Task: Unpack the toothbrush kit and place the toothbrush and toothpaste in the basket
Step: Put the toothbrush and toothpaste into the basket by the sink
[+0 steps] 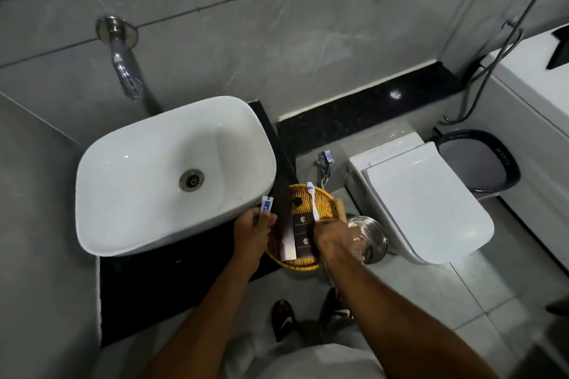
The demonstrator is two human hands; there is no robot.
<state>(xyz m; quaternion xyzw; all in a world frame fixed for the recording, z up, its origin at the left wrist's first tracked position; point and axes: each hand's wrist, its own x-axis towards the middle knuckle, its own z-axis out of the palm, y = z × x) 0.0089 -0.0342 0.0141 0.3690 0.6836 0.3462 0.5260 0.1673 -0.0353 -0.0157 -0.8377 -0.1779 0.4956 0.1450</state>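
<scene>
A round woven yellow basket (pixel 327 198) sits on the dark counter at the sink's right edge. My right hand (pixel 334 238) holds a white toothbrush (pixel 313 200) by its handle, the head pointing away over the basket. My left hand (pixel 254 228) grips a small white and blue toothpaste tube (pixel 266 204) just left of the basket, near the sink's rim. A long dark box (pixel 284 218), the kit's package, lies across the basket's left side. Two small black labelled boxes (pixel 303 221) rest inside the basket.
A white basin (pixel 138 181) fills the counter to the left, with a chrome tap (pixel 124 61) on the wall above. Right of the basket stand a steel bin lid (pixel 371 237), a closed white toilet (pixel 425 203) and a dark waste bin (pixel 483 160).
</scene>
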